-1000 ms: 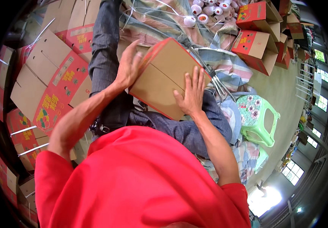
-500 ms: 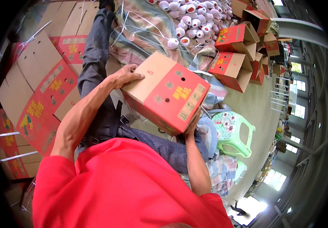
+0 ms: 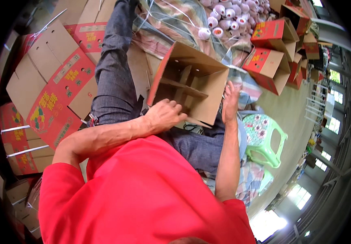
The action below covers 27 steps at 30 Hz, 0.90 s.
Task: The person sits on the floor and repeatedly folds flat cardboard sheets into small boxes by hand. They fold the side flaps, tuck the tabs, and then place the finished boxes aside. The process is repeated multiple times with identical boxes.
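Observation:
A cardboard carton (image 3: 208, 107), red outside and plain brown inside, is tilted in front of me with its open side toward me. Brown flaps or strips cross at its bottom. My left hand (image 3: 166, 115) is at its near left edge, fingers bent over the rim; their tips are partly hidden. Along the right wall, my right hand (image 3: 230, 103) has its fingers stretched upward, close to the carton's edge. Whether that palm touches the wall I cannot tell.
Flattened red and brown cartons (image 3: 57, 89) are stacked at left. Fruit in white foam nets (image 3: 234, 16) lies on a striped sheet (image 3: 159, 24) at the far side. Several open cartons (image 3: 267, 67) stand at far right, and a green stool (image 3: 265, 138) is near my right arm.
The carton has been turned from its printed outer faces to its open inside. My left hand has come from its far left edge to the near rim; the right hand's fingers have straightened.

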Each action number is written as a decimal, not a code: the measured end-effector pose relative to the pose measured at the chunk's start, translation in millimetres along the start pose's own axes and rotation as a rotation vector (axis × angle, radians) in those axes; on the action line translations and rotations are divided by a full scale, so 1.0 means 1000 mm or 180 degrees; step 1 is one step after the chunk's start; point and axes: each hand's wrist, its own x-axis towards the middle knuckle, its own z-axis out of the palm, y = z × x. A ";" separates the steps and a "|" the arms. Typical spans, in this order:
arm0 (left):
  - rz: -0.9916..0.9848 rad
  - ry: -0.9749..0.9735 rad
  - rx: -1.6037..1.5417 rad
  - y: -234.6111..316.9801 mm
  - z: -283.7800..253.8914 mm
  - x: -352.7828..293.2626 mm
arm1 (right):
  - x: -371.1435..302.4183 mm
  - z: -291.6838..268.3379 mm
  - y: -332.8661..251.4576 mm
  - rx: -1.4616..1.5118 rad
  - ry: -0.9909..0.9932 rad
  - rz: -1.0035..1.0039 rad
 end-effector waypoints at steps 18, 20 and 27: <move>-0.1631 -0.1497 0.0098 -0.086 0.122 0.046 | -0.009 0.054 0.053 -0.1975 0.0581 -0.0829; -0.1645 -0.1472 0.0735 -0.081 0.141 0.057 | -0.003 0.053 0.053 -0.1901 0.0664 -0.0759; -0.2069 -0.1368 0.0210 -0.100 0.196 0.075 | 0.004 0.012 0.065 -0.2271 0.0894 0.0041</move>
